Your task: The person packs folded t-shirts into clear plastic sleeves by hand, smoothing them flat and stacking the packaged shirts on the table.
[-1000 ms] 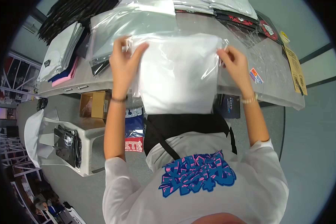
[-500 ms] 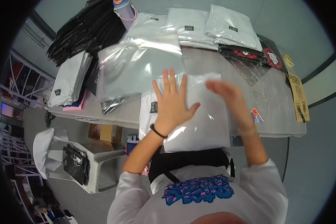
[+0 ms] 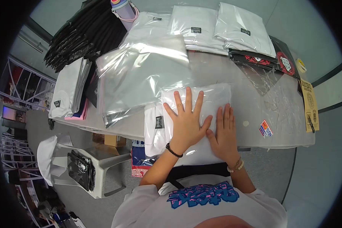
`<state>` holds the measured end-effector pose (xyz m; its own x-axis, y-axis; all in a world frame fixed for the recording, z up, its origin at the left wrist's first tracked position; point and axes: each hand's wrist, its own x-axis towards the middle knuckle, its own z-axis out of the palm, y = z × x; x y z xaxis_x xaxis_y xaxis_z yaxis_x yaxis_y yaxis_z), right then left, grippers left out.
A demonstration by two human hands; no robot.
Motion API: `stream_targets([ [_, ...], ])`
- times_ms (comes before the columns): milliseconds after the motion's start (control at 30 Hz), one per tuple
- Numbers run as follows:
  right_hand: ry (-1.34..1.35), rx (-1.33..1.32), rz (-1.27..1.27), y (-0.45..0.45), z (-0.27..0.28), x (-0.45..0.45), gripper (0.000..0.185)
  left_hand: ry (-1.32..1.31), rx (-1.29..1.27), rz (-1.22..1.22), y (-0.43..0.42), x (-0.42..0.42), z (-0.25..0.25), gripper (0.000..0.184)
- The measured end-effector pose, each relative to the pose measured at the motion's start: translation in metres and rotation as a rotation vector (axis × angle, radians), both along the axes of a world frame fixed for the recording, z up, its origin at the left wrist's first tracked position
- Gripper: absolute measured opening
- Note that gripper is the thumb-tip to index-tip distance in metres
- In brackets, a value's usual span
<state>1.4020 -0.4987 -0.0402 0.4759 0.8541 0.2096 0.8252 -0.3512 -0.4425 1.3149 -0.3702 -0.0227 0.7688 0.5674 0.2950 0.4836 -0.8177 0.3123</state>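
A white folded T-shirt in a clear plastic bag (image 3: 197, 146) lies at the front edge of the table. My left hand (image 3: 188, 121) presses flat on it with fingers spread. Lying flat along the bag's right side is my right hand (image 3: 225, 135), fingers stretched out and held near each other, thumb apart. The two thumbs almost meet. Partly under the bag's left side is another white folded shirt (image 3: 152, 125) with a black label. Flat clear plastic bags (image 3: 140, 72) are piled just beyond, to the left.
Stacks of bagged white shirts (image 3: 195, 28) line the back of the table (image 3: 212, 68). Black bagged garments (image 3: 83, 34) and a bottle (image 3: 124, 14) stand back left, folded shirts (image 3: 66, 89) at left. A sticker (image 3: 265, 129) and yellow card (image 3: 310, 104) lie right; a chair (image 3: 102, 167) stands left.
My right hand has come down from above the bag onto its right side. My left hand has slid slightly toward me and right. The camera view has shifted a little.
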Motion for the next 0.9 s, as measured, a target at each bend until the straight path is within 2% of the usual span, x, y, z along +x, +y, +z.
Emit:
stream_targets([
  [100,0.076,0.0,0.026,0.0,-0.002,0.006,0.075,-0.002,-0.018,0.028,-0.002,0.002,-0.007,0.07],
  [200,0.004,0.09,0.102,-0.003,0.008,0.025,0.069,-0.035,-0.039,0.04,-0.003,0.004,-0.008,0.066],
  [300,0.623,0.139,-0.148,0.003,0.025,0.074,0.057,-0.029,-0.069,-0.005,0.001,-0.002,-0.002,0.061],
  [367,0.713,0.497,-0.31,0.03,0.029,0.09,0.045,-0.034,-0.015,-0.021,-0.002,-0.007,0.004,0.057],
  [467,0.589,0.297,-0.26,0.052,0.052,0.086,0.035,0.025,-0.002,-0.001,-0.008,-0.013,0.016,0.056],
  [567,0.703,0.476,-0.013,0.05,0.024,0.097,0.035,0.051,-0.074,0.058,-0.008,-0.024,0.011,0.055],
  [667,0.905,0.354,-0.044,0.034,0.021,0.095,0.041,0.04,-0.105,0.091,-0.005,-0.033,0.004,0.055],
  [767,0.653,0.281,-0.12,0.032,0.005,0.078,0.045,0.013,-0.097,0.08,-0.004,-0.037,-0.001,0.056],
  [867,-0.033,0.304,-0.183,0.035,-0.01,0.08,0.049,-0.056,-0.107,0.069,-0.005,-0.038,-0.001,0.055],
  [900,0.04,0.249,-0.111,0.035,-0.016,0.092,0.051,-0.08,-0.115,0.067,-0.005,-0.04,-0.001,0.054],
])
